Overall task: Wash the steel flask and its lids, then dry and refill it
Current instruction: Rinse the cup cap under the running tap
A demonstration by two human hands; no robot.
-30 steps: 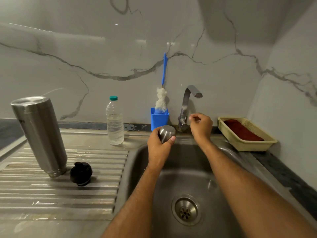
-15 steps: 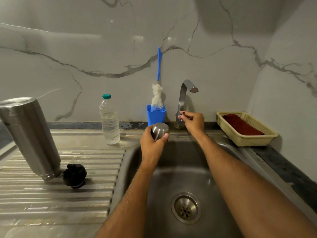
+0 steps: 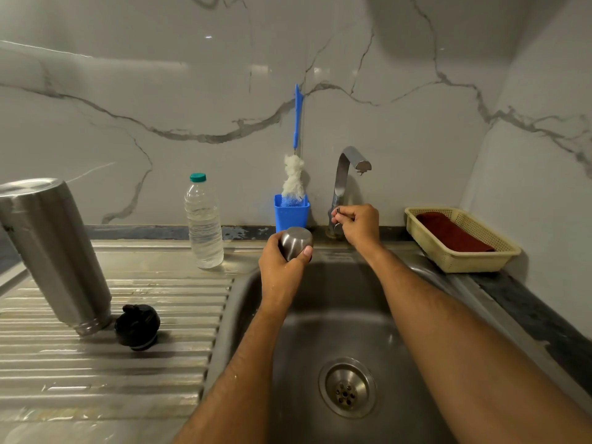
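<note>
The steel flask (image 3: 53, 251) stands upside down on the ribbed draining board at the left. Its black inner lid (image 3: 137, 326) lies beside the flask's mouth. My left hand (image 3: 280, 274) is closed around the steel cup lid (image 3: 295, 241), held over the back-left corner of the sink (image 3: 336, 315). My right hand (image 3: 357, 224) pinches the small tap handle (image 3: 337, 212) at the base of the steel tap (image 3: 347, 174). No water comes from the spout.
A clear plastic water bottle (image 3: 203, 222) with a green cap stands at the back of the draining board. A blue holder (image 3: 291, 213) holds a bottle brush (image 3: 294, 177). A beige basket (image 3: 461, 241) with a red cloth sits at the right.
My right hand moved left and closed on the tap handle. The view shifted slightly; my left hand still holds the cup lid in the same place.
</note>
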